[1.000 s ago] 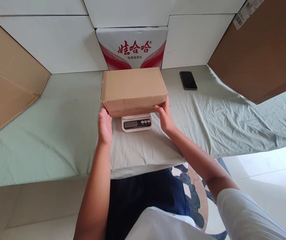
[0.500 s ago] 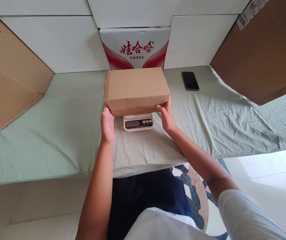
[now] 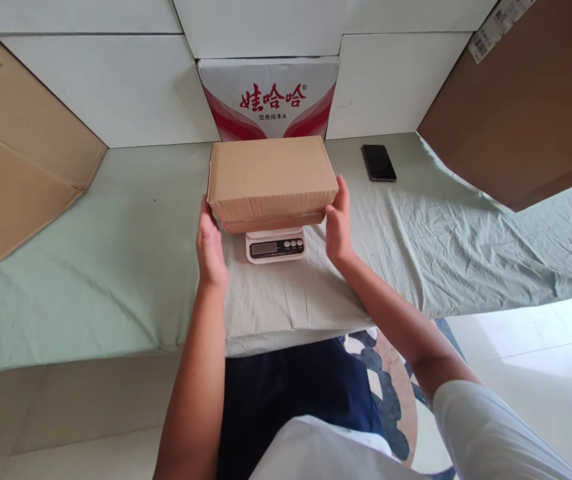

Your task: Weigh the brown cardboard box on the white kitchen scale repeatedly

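Since half a second ago, the left hand (image 3: 210, 244) and right hand (image 3: 339, 223) have been raised from the low front corners to flank, palms open, the ends of the cardboard box (image 3: 271, 181), resting on the scale (image 3: 275, 246) at 12 o'clock, so it is judged released for weighing.
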The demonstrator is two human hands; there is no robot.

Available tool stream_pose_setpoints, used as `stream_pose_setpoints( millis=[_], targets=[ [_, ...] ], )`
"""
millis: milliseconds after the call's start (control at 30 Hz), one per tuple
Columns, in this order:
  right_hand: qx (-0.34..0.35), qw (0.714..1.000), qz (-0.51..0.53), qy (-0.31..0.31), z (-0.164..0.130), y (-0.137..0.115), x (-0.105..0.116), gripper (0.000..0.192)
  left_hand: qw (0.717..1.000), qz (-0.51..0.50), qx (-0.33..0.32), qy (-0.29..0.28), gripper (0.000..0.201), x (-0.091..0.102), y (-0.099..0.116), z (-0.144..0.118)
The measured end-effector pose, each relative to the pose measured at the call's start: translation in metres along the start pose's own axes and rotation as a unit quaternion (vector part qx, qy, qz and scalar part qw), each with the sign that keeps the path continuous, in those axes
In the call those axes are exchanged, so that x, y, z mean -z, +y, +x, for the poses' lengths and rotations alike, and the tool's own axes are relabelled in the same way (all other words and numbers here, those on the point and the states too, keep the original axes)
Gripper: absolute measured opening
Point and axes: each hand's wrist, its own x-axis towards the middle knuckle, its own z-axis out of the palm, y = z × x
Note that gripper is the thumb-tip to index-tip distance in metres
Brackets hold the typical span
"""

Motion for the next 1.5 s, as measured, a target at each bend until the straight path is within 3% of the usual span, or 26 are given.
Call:
stream_pose_setpoints(
  millis=[167,267,433,733,1100,1500],
  targets=[
    [-0.003,0.994,0.010,0.108,0.021,0.008,0.031,0.071,0.996,-0.004,-0.025,0.090,0.069,0.020,-0.009,0.000],
    [-0.036,0.991,0.032,0.127,0.029,0.014,0.042,0.074,0.996,0.001,-0.007,0.091,0.068,0.023,-0.015,-0.001],
    [-0.065,0.984,0.073,0.147,0.037,0.031,0.040,0.076,0.997,-0.025,0.007,0.077,0.073,0.014,-0.020,-0.003],
    [-0.072,0.984,0.044,0.158,0.051,0.056,0.035,0.082,0.995,-0.031,0.007,0.090,0.076,0.007,-0.031,-0.002],
    [-0.068,0.989,0.009,0.131,0.056,0.058,0.028,0.080,0.995,-0.005,0.047,0.083,0.085,0.006,-0.041,-0.001],
    [-0.058,0.990,0.005,0.131,0.054,0.059,0.032,0.064,0.991,-0.036,0.078,0.099,0.095,0.001,-0.034,0.000]
  ],
)
